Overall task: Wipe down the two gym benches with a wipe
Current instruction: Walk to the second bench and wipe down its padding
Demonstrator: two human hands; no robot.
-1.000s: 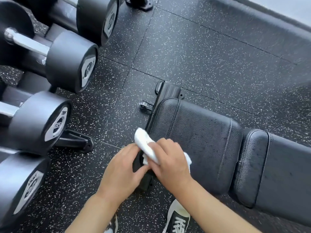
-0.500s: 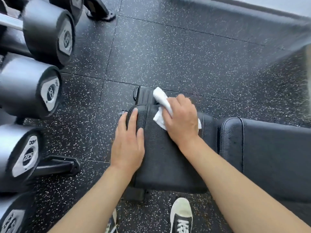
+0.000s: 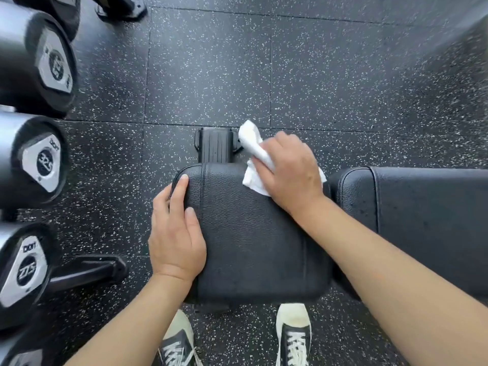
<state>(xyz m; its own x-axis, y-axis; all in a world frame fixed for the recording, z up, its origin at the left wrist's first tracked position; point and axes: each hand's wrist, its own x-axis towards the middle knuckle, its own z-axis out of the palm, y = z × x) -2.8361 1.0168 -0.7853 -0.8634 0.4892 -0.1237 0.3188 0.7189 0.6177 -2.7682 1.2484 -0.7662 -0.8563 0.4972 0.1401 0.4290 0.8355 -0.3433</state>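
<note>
Pressing a crumpled white wipe point(image 3: 254, 157) onto the far right corner of the black seat pad point(image 3: 250, 233), the right hand point(image 3: 289, 170) clutches it, while the left hand point(image 3: 175, 233) lies flat, fingers relaxed, along the pad's left edge.

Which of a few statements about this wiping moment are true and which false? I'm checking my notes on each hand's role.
1. The right hand holds the white wipe. True.
2. The left hand lies flat on the seat pad. True.
3. The wipe lies at the pad's near edge, by the shoes. False: it is at the far corner.
4. Dumbbells sit to the person's right. False: they are on the left.
</note>
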